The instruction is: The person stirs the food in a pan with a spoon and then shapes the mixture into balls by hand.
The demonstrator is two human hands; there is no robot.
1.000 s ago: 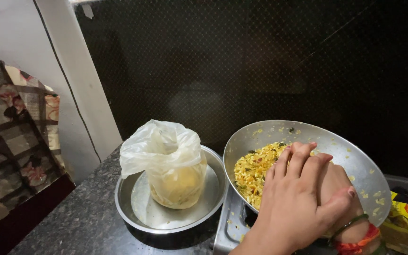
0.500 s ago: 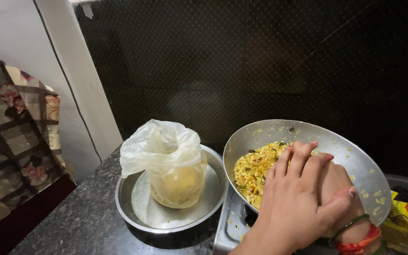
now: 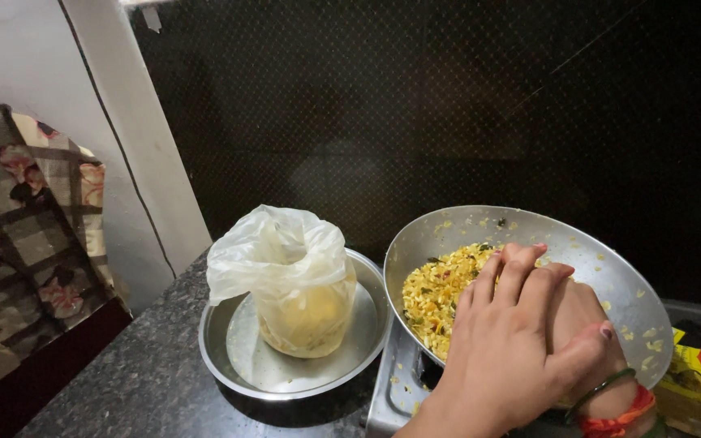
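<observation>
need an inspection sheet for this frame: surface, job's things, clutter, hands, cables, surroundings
Surface: dark speckled stone counter, with a steel stove edge under the pan.
Job's things: tilted steel pan holding a yellow grain mix; clear plastic bag of yellowish food, standing in a steel bowl.
Clutter: yellow packet at the right edge.
Hands: left hand lies over the right hand inside the pan, beside the mix; what they hold cannot be told. Red and green bangles on the right wrist.
Cables: nothing seen.
Surroundings: dark tiled wall, pale pillar, checked floral cloth at left.
</observation>
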